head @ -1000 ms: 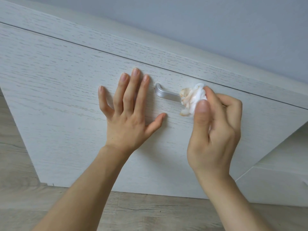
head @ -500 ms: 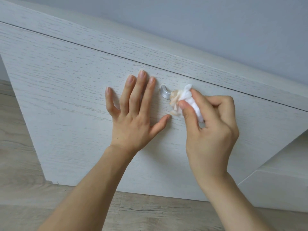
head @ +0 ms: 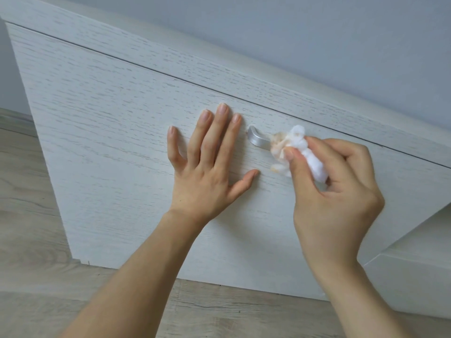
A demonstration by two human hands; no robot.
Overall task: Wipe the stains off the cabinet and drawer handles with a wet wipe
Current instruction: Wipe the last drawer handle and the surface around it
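A silver metal handle (head: pixel 258 139) sticks out of the white wood-grain drawer front (head: pixel 117 142); only its left end shows. My right hand (head: pixel 334 191) pinches a crumpled white wet wipe (head: pixel 296 147) with orange-brown stains and presses it on the handle's middle, hiding the rest of the handle. My left hand (head: pixel 207 172) lies flat on the drawer front just left of the handle, fingers straight and spread.
The cabinet top edge (head: pixel 219 62) runs diagonally above the drawer, with a grey wall (head: pixel 317 32) behind. Wood-look floor (head: pixel 29 228) lies below and to the left. A lower white cabinet part (head: pixel 419 269) sits at the right.
My right hand slid the wipe left along the handle to its end, then back right a little, uncovering the left end. The left hand stayed flat on the drawer front.
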